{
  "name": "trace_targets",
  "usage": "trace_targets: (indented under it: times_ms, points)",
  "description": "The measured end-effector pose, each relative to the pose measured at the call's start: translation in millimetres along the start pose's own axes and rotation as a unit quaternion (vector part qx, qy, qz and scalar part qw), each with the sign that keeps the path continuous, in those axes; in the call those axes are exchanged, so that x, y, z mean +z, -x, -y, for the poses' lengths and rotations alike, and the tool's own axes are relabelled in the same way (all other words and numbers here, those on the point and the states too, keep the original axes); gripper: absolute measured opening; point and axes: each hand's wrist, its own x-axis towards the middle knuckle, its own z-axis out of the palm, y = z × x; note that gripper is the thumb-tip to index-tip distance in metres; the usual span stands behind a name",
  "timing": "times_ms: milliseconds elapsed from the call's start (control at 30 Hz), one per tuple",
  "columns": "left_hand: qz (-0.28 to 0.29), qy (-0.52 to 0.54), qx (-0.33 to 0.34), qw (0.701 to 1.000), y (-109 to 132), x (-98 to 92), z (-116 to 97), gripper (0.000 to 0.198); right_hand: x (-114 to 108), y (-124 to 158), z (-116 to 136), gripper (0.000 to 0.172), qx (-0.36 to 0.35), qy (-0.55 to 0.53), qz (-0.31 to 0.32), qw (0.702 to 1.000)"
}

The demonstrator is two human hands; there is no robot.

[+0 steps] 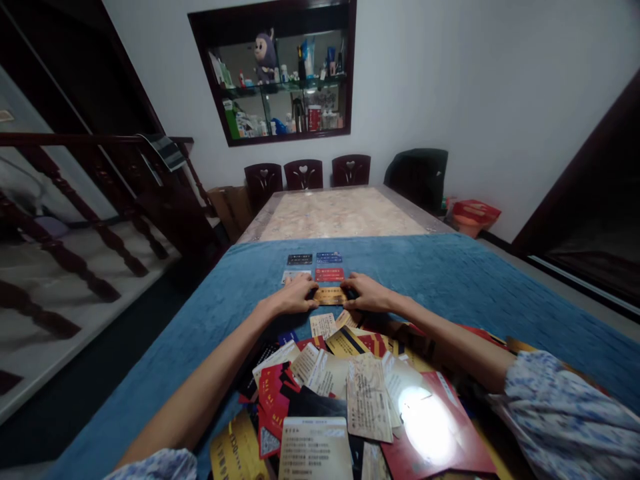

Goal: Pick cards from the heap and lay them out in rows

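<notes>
- Presently, the gold card [330, 296] lies between both hands over the blue cloth [425, 267], just nearside of the red card [329, 275].
- Grip: left hand [299, 293] pinches its left end, right hand [370, 293] its right, thumbs nearside.
- Advisable: keep both ends level, edges square to the red card, pressure even; avoid nudging the pale card [295, 274] partly under the left fingers.
- Beyond: black card [300, 259], blue card [329, 257], side by side.
- Nearside: jumbled card pile [327, 379] on the bench [330, 210].

The table [345, 213] bears a blue cloth [425, 280] — on it, a card heap [325, 373] and, beyond, 5 cards [329, 275].
</notes>
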Motion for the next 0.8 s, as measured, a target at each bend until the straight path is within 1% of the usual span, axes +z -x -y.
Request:
trace_targets:
  times_ms: [267, 533, 600, 700, 733, 800]
  points:
    - [0.009, -0.007, -0.002, 1.0, -0.1, -0.1, -0.5, 0.035, 1.7, 0.3, -4.6, 0.04, -0.004, -0.011, 0.006, 1.0]
    - [0.005, -0.012, -0.003, 1.0, -0.2, 1.5, -0.3, 0.035, 1.7, 2.8, -2.4, 0.038, -0.001, -0.011, 0.004, 1.0]
    - [-0.003, -0.013, 0.001, 1.0, 0.0, 1.9, 0.6, 0.035, 3.1, 4.0, -2.7, 0.042, 0.003, -0.023, -0.001, 1.0]
    - [-0.033, -0.006, 0.014, 0.999, 2.9, 1.9, 0.6, 0.037, 5.7, 7.7, -2.1, 0.048, 0.001, -0.047, -0.025, 0.999]
    - [-0.044, -0.004, 0.017, 0.999, 4.7, 1.5, -0.3, 0.037, 6.2, 9.4, -1.3, 0.047, -0.002, -0.052, -0.035, 0.998]
    - [-0.065, -0.001, 0.023, 0.998, 9.4, -0.1, -4.4, 0.03, 6.4, 13.3, 1.4, 0.041, -0.01, -0.052, -0.048, 0.997]
